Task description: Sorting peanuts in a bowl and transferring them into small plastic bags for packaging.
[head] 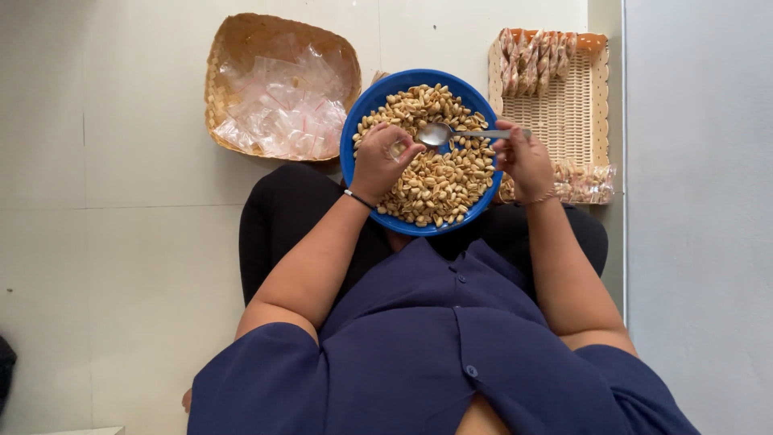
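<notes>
A blue bowl (351,161) heaped with peanuts (439,181) rests on my lap. My left hand (380,161) hovers over the nuts, fingers curled around a small clear plastic bag (397,147) held at its mouth. My right hand (523,161) grips the handle of a metal spoon (439,133), whose bowl lies against the opening of the bag above the peanuts. A thin band circles each wrist.
A round woven basket (233,56) at the left holds a pile of empty clear bags (286,109). A rectangular woven tray (576,105) at the right carries filled peanut packets (535,56) along its far and near edges. Pale tiled floor surrounds me.
</notes>
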